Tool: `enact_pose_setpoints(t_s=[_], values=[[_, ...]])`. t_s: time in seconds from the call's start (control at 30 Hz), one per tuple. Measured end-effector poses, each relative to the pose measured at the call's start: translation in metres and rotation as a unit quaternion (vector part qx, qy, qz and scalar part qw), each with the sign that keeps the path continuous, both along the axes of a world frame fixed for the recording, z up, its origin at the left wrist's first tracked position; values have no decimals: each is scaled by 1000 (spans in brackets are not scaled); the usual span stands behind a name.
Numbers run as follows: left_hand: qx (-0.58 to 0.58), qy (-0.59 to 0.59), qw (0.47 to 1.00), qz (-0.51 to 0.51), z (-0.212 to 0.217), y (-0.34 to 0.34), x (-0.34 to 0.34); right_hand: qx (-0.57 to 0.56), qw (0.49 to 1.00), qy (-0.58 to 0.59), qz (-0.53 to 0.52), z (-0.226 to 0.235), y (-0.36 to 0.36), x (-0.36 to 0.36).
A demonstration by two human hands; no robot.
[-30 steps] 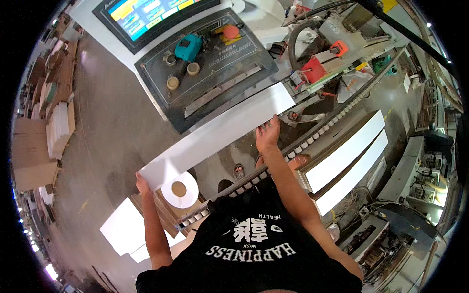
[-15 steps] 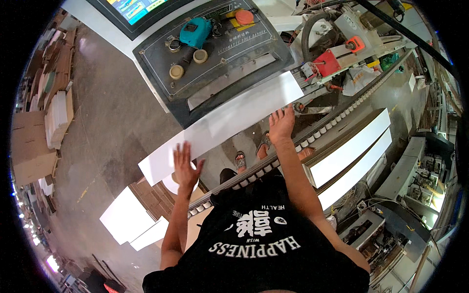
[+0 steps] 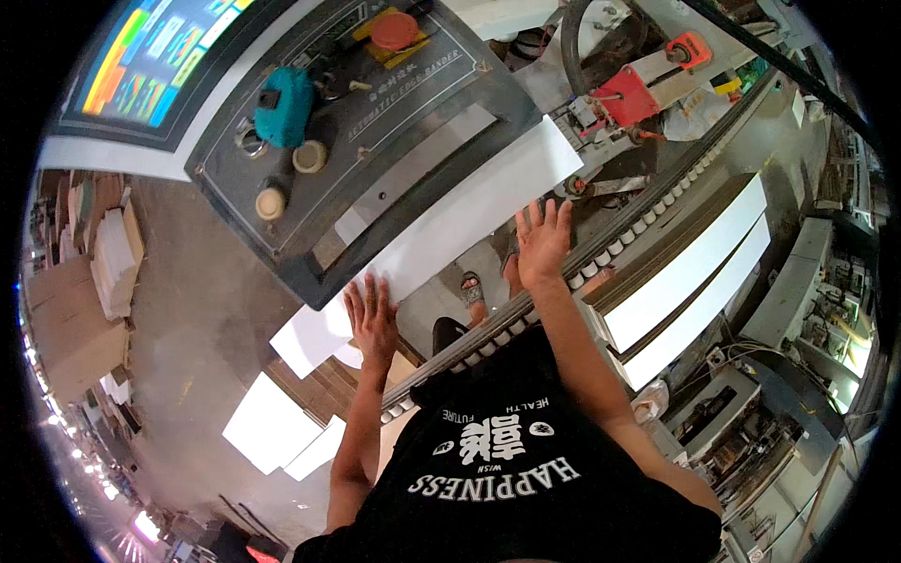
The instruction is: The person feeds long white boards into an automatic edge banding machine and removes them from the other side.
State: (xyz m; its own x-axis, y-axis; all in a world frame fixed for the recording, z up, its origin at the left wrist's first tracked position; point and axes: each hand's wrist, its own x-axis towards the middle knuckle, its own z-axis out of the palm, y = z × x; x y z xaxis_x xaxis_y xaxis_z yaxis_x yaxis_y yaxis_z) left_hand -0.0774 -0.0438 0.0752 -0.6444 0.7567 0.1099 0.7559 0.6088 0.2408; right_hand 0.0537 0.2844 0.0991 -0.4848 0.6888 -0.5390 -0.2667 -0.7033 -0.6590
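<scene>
Pressing unevenly could skew the long, flat white panel (image 3: 474, 216) lying along the broad black control console (image 3: 343, 183), since your left hand (image 3: 373, 324) and right hand (image 3: 543, 249), both open, fingers outstretched, sit at its near edge, gripping nothing.

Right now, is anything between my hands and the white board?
Nothing visible is. Your left hand has fingertips overlapping the near edge of the white board; your right hand has fingertips about at that edge, with no object seen between.
</scene>
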Motion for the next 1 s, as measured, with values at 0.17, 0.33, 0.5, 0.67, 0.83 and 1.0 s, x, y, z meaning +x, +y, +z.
enact_pose_setpoints(t_s=[0.17,0.33,0.5,0.67,0.83,1.0], values=[[-26,4,1000,6,-7,23,5,18,999,-36,-4,13,20,-3],[-47,5,999,13,-7,36,8,46,999,-24,-8,-21,41,17],[-37,-15,999,4,-12,46,10,139,985,-93,32,-34,48,17],[-24,-47,999,12,-12,64,14,83,991,-83,-68,-18,63,8],[-13,-42,999,13,-16,75,16,15,994,-72,-80,-7,80,10],[-40,-78,996,19,-14,95,20,47,994,-80,-58,-17,98,20]])
